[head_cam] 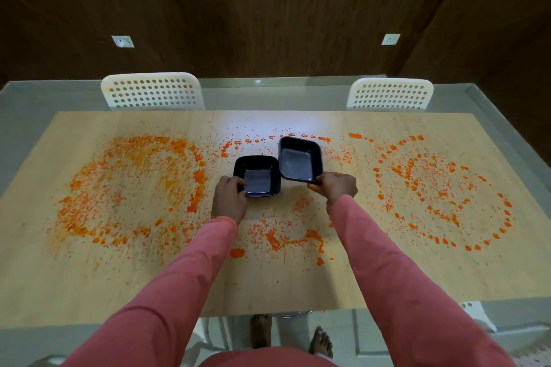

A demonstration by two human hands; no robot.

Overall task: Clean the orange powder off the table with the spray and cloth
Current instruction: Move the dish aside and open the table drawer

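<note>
Both hands grip black trays mid-table: left hand (229,198) holds the near-left corner of the left tray (258,176), which sits flat; right hand (335,186) pinches the near edge of the right tray (301,162), tilted up off the surface. I see the trays just beside each other. Powder (131,188) covers the table (298,283): a dense patch toward the left edge, a ring toward the right edge, streaks around the trays. Two white chairs (153,92) stand at the far edge.

head view, high above the near edge, looking forward and down across the table (89,292), wide-angle
</note>
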